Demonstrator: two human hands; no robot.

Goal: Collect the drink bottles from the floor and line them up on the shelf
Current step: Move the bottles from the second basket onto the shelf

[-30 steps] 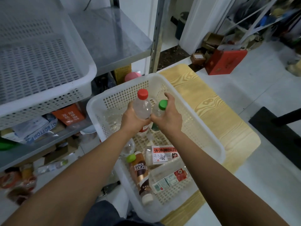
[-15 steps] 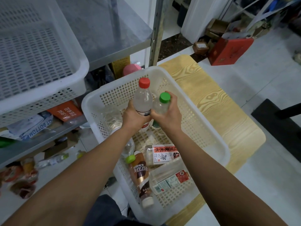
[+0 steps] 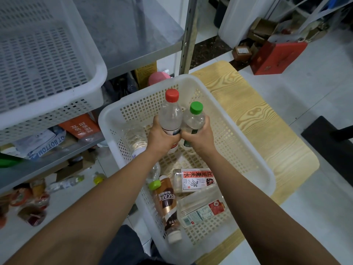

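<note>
Rising further above the basket (image 3: 270, 185), the left hand (image 3: 162, 135) is gripping the red-capped bottle (image 3: 171, 115) mid-body, the right hand (image 3: 198, 137) the green-capped bottle (image 3: 193, 119); both likely light and slippery.

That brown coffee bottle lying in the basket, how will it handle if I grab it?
The brown coffee bottle lies on its side in the basket, so a push would probably roll it against the clear bottle beside it. Its shiny wrap may be slippery. Brown liquid near the cap suggests it's full, likely weighty.
</note>
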